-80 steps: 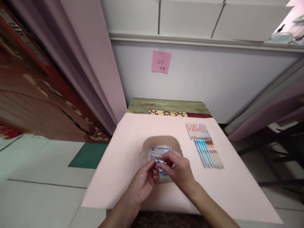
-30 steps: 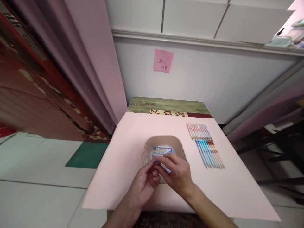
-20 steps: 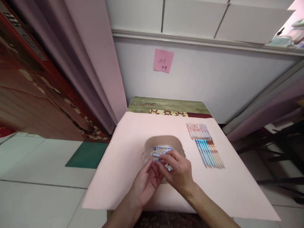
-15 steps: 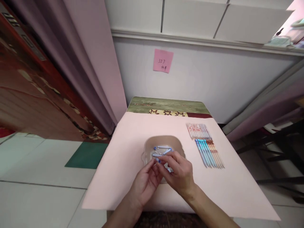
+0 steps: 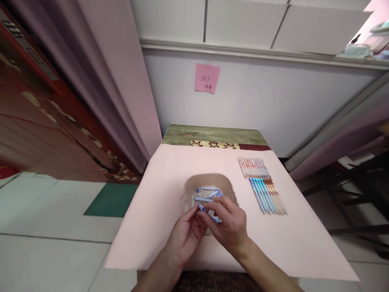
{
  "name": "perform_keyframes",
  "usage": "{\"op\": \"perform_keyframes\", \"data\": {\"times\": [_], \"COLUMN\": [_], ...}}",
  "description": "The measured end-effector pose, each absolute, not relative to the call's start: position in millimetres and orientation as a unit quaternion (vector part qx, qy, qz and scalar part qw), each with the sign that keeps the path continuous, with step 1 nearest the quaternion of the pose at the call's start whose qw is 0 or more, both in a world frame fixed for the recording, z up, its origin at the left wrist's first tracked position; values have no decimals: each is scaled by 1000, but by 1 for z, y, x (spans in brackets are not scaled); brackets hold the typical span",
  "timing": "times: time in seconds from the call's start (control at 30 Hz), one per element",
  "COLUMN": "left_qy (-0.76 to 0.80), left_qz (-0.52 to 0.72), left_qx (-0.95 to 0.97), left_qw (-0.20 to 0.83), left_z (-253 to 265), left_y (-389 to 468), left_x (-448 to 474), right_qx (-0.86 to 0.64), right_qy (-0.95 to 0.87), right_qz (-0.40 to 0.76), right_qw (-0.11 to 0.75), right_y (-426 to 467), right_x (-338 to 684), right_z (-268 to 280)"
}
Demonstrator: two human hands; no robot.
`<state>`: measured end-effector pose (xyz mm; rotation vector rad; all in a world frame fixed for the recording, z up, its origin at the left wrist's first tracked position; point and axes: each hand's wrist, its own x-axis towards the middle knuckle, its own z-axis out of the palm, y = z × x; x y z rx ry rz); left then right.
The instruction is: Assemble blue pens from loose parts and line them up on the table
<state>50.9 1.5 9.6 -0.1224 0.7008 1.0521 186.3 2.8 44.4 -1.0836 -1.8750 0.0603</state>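
Observation:
Over a beige plastic basin [image 5: 209,177], my left hand [image 5: 187,233] pinches a short blue pen barrel piece [image 5: 201,207] between thumb and fingers. The piece tilts, its round hollow end facing me. Close against that end, my right hand [image 5: 230,221] has its thumb and fingers bent together; whatever small thing they hold is hidden. Inside the basin lie a light-blue pen barrel [image 5: 203,199], another barrel [image 5: 209,188] behind it, and several small blue and white pen parts [image 5: 214,194]. My hands hide the basin's near side.
Right of the basin, a row of blue pens [image 5: 263,196] and beige-brown pens [image 5: 276,198] lies below a row of clear-wrapped pens [image 5: 253,167]. Pink paper [image 5: 146,227] covers the table. A wall with a pink note [image 5: 207,78] stands behind; a curtain [image 5: 127,73] hangs at left.
The blue piece in my left hand shows more of its hollow end now, as my right fingers have shifted slightly away from it. The basin and pen rows stay put.

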Motion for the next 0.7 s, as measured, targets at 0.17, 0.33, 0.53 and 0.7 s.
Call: {"op": "perform_keyframes", "data": {"times": [0.17, 0.33, 0.53, 0.7], "left_qy": [347, 348, 352, 378], "left_qz": [494, 494, 508, 539], "left_qx": [-61, -69, -51, -7], "left_qw": [795, 794, 785, 753], "left_z": [15, 19, 19, 19], "left_y": [-1, -3, -3, 0], "left_x": [52, 58, 61, 61], "right_qx": [-465, -478, -485, -494], "right_qy": [-754, -755, -744, -676], "right_qz": [35, 47, 80, 243], "right_qw": [463, 446, 454, 489], "right_y": [6, 6, 3, 4], "right_x": [194, 196, 193, 194], "right_z": [43, 39, 40, 34]}}
